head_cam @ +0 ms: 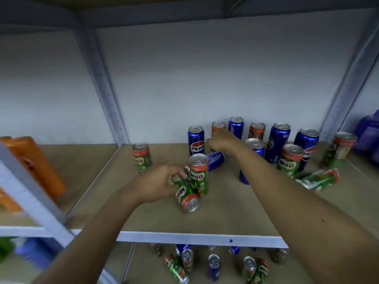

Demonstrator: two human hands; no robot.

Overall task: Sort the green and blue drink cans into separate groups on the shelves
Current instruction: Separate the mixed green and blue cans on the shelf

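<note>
Both arms are reaching over the shelf [205, 222] here, where green Milo cans and blue Pepsi cans stand mixed together. The left hand [158, 183] curls its fingers round a tilted Milo can [185, 195], lid end toward the camera, and that can touches an upright Milo can [199, 174] just beside it. The right hand [220, 141] is deeper in, up against a Milo can at the back [217, 126]; whether its fingers have closed on anything, I cannot tell. Just below that hand a Pepsi can lies on its side [215, 160]. An upright Pepsi can [196, 141] stands to the left of it, and a lone Milo can [142, 156] stands well apart near the left post. To the right, more Pepsi and Milo cans stand together along the back, with one Milo can toppled [317, 179] near the right arm. Down on the lower shelf [205, 273], more green and blue cans sit jumbled, some fallen. Orange packs [39, 162] fill the neighbouring bay on the left.
</note>
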